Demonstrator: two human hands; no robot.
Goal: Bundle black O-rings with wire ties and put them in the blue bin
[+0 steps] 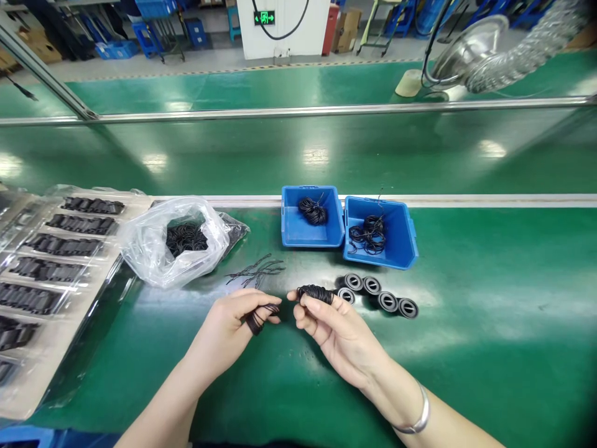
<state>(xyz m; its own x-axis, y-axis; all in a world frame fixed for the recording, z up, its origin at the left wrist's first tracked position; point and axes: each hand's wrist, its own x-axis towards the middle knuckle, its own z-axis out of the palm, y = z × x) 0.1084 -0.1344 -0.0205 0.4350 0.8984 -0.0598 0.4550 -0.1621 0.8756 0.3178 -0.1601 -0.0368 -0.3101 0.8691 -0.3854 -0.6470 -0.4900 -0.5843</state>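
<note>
Left hand: left hand (226, 326) is pinching thin black loops (254, 323) between thumb and fingers; loops are hanging around the fingers, above the green table (448, 361).
Right hand: right hand (342, 339) is gripping a black cord bundle (316, 292), thumb pressing along its near side; wrist is wearing a silver bracelet (420, 414).
Gap: fingertips are facing each other, near but apart; can't tell whether a strand is joining both bunches.
Loose strands: black strands (256, 271) are lying on the table just beyond the left hand.
Bag: clear plastic bag (144, 255) is standing open left of the strands, holding black rings (186, 238).
Bins: left blue bin (311, 240) and right blue bin (382, 258) are sitting side by side beyond the right hand, each containing tangled black cord.
Round parts: five round black parts (388, 302) are resting right of the cord bundle.
Tray: cardboard tray (28, 398) is lying far left, carrying rows of black parts.
</note>
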